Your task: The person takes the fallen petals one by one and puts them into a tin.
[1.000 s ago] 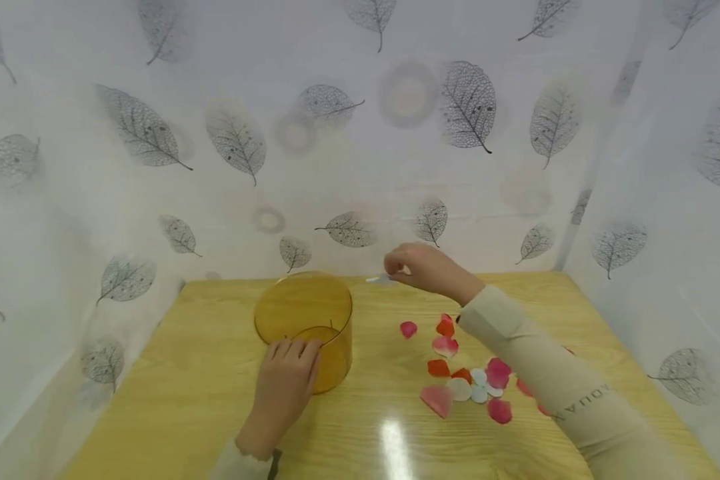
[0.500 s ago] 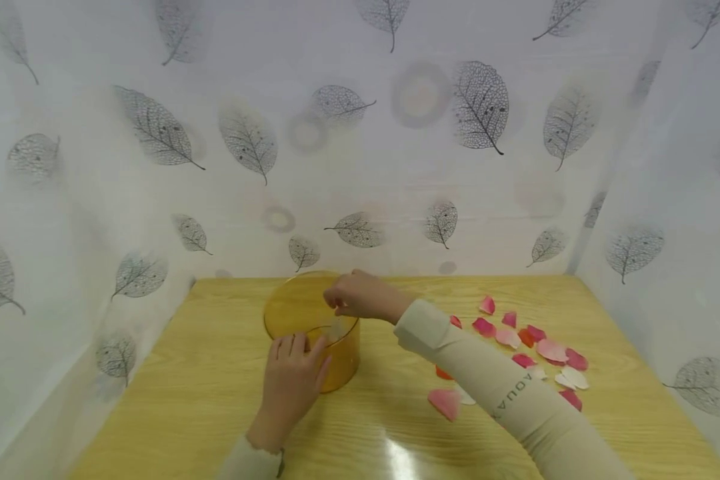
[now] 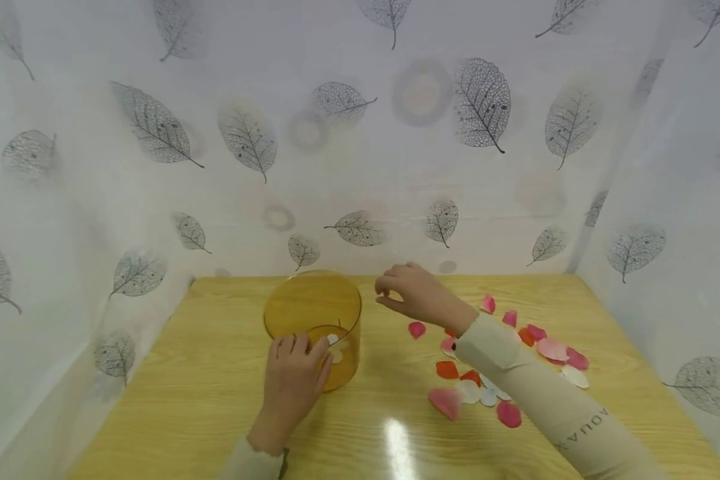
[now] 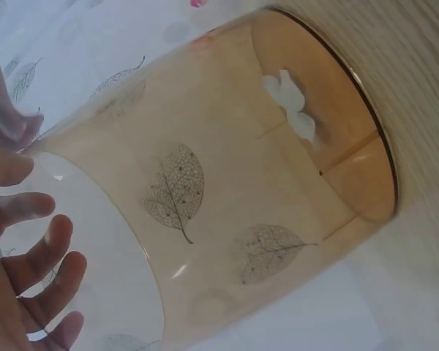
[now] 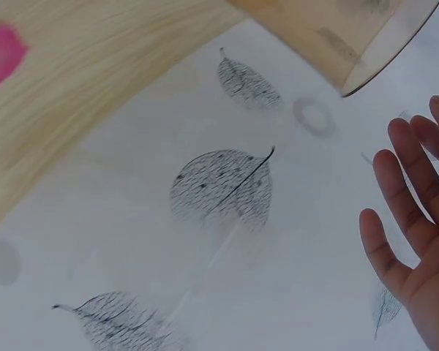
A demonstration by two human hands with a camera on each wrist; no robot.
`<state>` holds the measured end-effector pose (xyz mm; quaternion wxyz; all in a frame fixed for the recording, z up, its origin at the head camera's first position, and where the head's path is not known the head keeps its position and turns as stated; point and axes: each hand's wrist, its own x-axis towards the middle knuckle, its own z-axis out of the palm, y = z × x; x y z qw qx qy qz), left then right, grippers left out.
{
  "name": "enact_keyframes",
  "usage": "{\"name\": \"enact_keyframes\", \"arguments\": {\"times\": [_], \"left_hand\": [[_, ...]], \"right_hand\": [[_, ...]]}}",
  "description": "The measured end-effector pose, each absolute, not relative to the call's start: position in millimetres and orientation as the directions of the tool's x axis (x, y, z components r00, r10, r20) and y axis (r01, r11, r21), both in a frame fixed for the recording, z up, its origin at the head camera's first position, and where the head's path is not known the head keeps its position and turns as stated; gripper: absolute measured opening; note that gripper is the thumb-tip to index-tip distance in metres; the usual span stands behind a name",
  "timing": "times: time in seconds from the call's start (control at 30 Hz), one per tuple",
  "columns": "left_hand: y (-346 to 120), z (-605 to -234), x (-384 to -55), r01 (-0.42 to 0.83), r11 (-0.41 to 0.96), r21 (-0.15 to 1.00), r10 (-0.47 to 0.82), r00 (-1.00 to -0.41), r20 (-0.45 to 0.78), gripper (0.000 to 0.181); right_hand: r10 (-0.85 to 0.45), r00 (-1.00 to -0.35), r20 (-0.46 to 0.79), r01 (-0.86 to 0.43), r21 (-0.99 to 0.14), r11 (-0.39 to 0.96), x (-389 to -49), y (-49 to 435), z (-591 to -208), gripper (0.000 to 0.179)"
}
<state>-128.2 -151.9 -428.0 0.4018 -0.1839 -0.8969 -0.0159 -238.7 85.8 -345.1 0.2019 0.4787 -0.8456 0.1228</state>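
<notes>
A transparent amber cylindrical vase (image 3: 345, 370) stands upright on the wooden table, left of the middle. My left hand (image 3: 291, 393) holds its near rim, with the fingers hooked over the edge into the mouth, as the left wrist view shows. White petals (image 4: 289, 102) lie at the bottom of the vase. To the right of the vase and above the table, my right hand (image 3: 423, 293) is in the air, its fingers loosely bent and nothing between them. In the right wrist view, the right hand (image 5: 424, 212) appears apart from the vase (image 5: 336, 36).
Loose petals lie scattered on the table at the right: pink petals (image 3: 445, 402), red petals (image 3: 447, 370) and white petals (image 3: 575, 377), some under the right forearm. A leaf-printed white sheet (image 3: 366, 173) encloses the table (image 3: 204, 373) at the back and sides.
My right hand carried a white petal left to the vase's mouth and let it go inside. It has since moved back right without it. The left hand stays on the rim.
</notes>
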Motion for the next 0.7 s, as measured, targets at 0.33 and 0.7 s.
{"name": "enact_keyframes", "arguments": {"times": [0.33, 0.7], "left_hand": [[-146.5, -428.4, -129.5, 0.312, 0.939, -0.145, 0.314, -0.606, 0.731, 0.029], [-143.0, -427.3, -128.5, 0.312, 0.941, -0.132, 0.306, -0.617, 0.725, 0.03]], "right_hand": [[-0.725, -0.552, 0.412, -0.806, -0.039, 0.591, -222.6, 148.6, -371.0, 0.01], [-0.776, -0.597, 0.205, -0.801, -0.092, 0.592, -211.9, 179.2, -405.5, 0.011]]}}
